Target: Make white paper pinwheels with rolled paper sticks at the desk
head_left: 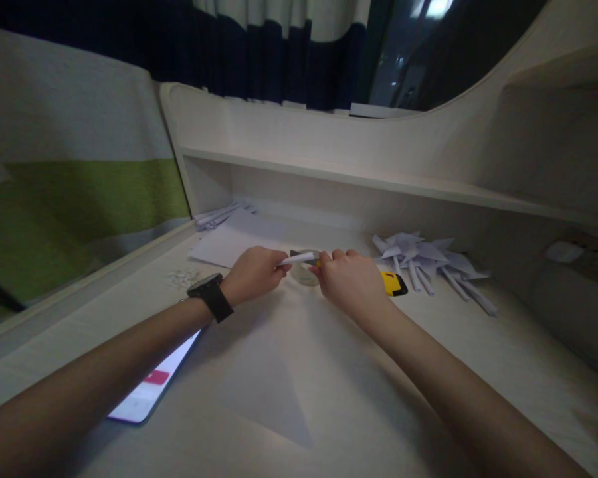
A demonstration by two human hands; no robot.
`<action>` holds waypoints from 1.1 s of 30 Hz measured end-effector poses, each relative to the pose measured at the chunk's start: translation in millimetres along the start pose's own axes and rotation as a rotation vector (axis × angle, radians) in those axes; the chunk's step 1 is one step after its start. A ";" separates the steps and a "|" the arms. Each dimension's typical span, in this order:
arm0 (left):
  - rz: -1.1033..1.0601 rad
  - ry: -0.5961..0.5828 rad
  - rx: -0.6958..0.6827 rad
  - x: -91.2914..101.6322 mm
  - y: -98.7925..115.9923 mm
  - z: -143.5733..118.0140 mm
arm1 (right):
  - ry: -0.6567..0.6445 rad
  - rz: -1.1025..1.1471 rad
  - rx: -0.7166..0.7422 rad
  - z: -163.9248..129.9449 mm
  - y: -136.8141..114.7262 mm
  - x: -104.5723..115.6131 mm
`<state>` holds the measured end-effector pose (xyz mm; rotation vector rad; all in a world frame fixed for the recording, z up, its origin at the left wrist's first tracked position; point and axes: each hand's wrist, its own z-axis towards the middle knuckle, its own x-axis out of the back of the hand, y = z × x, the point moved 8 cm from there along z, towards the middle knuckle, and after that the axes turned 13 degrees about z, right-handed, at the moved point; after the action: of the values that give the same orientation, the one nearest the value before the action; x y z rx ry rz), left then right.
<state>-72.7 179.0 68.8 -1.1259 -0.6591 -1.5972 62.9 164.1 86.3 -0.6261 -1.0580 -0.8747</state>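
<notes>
Left-hand grip pinched on paper roll; right-hand grip closed round yellow knife, blade just beside roll.

Home room with desk, shelf above it, dark-and-pale curtain, window dark behind

Single view, head-worn. The camera looks forward and down across the desk from the wearer's side. The left arm and right arm enter at the lower corners, nearest the lens. The left hand and right hand lie near mid-frame. The shelf and curtain stand beyond.
</notes>
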 end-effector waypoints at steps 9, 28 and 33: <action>-0.248 -0.005 0.156 -7.7 -17.7 1.1 | 0.019 0.656 -0.286 37.7 43.2 -43.9; -0.525 -0.039 0.328 -33.4 -44.3 -2.2 | 0.023 0.739 -0.281 45.4 41.9 -71.8; -0.542 -0.028 0.349 -35.9 -49.6 -3.8 | 0.001 0.623 -0.326 41.3 44.1 -72.0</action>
<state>-119.4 207.0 40.6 -0.7440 -1.2874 -1.8156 64.8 242.0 33.8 -1.1529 -0.6543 -0.4952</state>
